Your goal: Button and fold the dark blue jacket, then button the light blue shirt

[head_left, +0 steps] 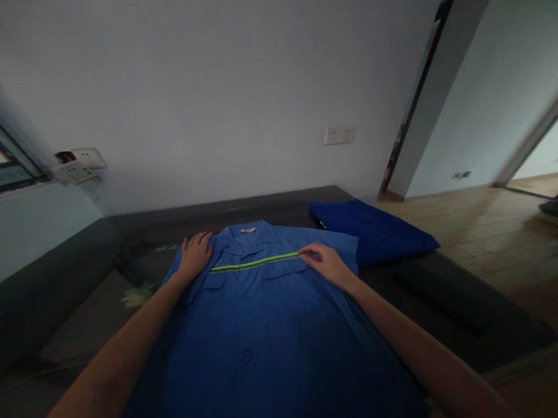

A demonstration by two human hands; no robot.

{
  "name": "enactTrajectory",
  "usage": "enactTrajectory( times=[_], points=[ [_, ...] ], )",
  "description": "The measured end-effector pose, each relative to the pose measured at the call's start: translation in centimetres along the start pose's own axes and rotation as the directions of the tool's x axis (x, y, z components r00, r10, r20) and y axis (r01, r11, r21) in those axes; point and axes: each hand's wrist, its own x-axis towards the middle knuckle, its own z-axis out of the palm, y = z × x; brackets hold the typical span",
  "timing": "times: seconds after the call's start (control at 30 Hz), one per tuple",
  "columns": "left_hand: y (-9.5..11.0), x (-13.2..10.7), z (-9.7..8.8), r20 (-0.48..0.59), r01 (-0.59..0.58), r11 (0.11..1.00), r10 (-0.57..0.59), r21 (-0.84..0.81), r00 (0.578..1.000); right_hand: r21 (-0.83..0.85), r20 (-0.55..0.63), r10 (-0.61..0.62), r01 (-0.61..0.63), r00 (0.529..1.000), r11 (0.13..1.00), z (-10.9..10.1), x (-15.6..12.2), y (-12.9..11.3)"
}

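A blue work shirt (pixel 252 312) with a collar, two chest pockets and a yellow-green stripe across the chest lies front up before me. My left hand (pixel 195 255) rests flat on its left shoulder part, fingers stretched toward the wall. On the other side, my right hand (pixel 325 262) pinches the cloth at the end of the stripe, thumb and fingertips together. The lower part of the shirt runs toward me into shadow, where its hem is hard to make out.
The shirt lies on a dark surface (pixel 205 212) against a white wall. A darker blue folded garment (pixel 374 230) lies to the right. Sockets (pixel 340 135) are on the wall, and a power strip (pixel 79 165) is at the left. Wooden floor (pixel 480 222) stretches off to the right.
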Motion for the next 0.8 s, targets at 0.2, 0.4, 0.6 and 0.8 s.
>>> enactTrajectory(
  times=[0.2, 0.4, 0.6, 0.8],
  points=[
    [11.2, 2.3, -3.7, -0.079, -0.198, 0.956, 0.185, -0.215, 0.979, -0.066, -0.136, 0.283, -0.294, 0.949, 0.954, -6.3, -4.2, 3.4],
    [24.9, 3.6, -6.7, -0.030, -0.524, 0.721, 0.575, -0.454, 0.818, -0.354, -0.159, 0.551, -0.569, 0.819, 0.743, -8.5, -7.0, 5.7],
    [36.0, 4.0, -6.5, 0.091, -0.427, 0.679, 0.586, -0.597, 0.805, -0.440, -0.042, 0.640, -0.589, 0.767, 0.678, -7.1, -7.1, 4.4],
    [41.4, 5.4, -5.5, 0.292, -0.286, 0.787, 0.499, -0.547, 0.816, -0.443, 0.019, 0.659, -0.585, 0.752, 0.679, -6.3, -6.6, 3.8]
  ],
)
